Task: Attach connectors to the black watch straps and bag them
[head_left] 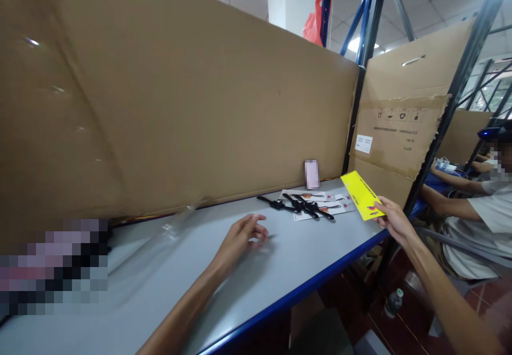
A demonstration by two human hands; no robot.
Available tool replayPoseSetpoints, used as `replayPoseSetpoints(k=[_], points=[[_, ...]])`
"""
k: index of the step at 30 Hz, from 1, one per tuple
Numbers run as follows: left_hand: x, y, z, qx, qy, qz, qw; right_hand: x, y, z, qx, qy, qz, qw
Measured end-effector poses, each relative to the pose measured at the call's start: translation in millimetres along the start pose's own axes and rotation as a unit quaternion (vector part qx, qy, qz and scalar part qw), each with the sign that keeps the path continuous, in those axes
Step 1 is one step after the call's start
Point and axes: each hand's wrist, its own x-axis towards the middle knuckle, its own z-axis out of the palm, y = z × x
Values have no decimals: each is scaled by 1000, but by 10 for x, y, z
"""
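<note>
My right hand (392, 217) pinches the near corner of a yellow card (361, 194) and holds it tilted over the right end of the grey table (256, 275). My left hand (245, 236) hovers just above the table's middle with its fingers curled loosely together; I cannot make out anything in them. Beyond it lie several black strap-like pieces (298, 206) on white printed cards (320, 201). A clear plastic sleeve (176, 226) lies to the left of my left hand.
A tall cardboard wall (180, 88) stands along the table's back edge, with a second cardboard panel (400, 126) at the right end. A small pinkish box (311, 174) stands against the wall. Another person (480, 206) sits at the right. A bottle (393, 301) stands on the floor.
</note>
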Motion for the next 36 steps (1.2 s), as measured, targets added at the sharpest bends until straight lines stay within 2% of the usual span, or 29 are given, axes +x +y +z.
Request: replayPoseSetpoints(k=[3,5,6,8,10,12,13,14,15,17,19,20,21,23,27,29,36], points=[[-35,83,279,-151,-55,-76,984,-402,-125,482,69,-48,13,996],[-24,147,481,-278,-95,-118,949,-642,-140,935,109,-98,40,988],[-6,172,562,-329,-104,-120,931,-742,-126,1177,123,-136,53,982],[54,191,645,-393,-89,-91,911,-896,-70,1628,133,-217,66,965],[129,172,603,-419,-43,-101,901,-990,-2,1962,93,-289,45,952],[190,135,469,-435,8,-112,894,-1027,50,2138,3,-281,-56,958],[210,117,390,-441,26,-109,890,-1027,63,2173,-53,-252,-136,957],[222,104,316,-447,36,-104,888,-1017,67,2183,-108,-221,-226,943],[228,95,255,-451,38,-99,886,-1002,62,2176,-156,-197,-316,915],[225,91,182,-457,31,-98,884,-968,35,2144,-233,-201,-461,832],[214,93,168,-465,27,-104,879,-934,5,2122,-289,-231,-546,751],[209,92,173,-470,32,-106,876,-918,-7,2119,-311,-241,-571,720],[204,89,180,-475,38,-108,872,-900,-15,2118,-328,-250,-586,697],[200,75,189,-483,50,-117,866,-862,-24,2119,-345,-268,-596,674],[209,27,164,-474,33,-136,869,-797,-41,2106,-344,-309,-594,658],[222,-2,142,-470,24,-134,872,-777,-53,2099,-359,-315,-600,642],[288,-101,93,-480,38,-146,864,-772,-151,2131,-476,-343,-604,539]])
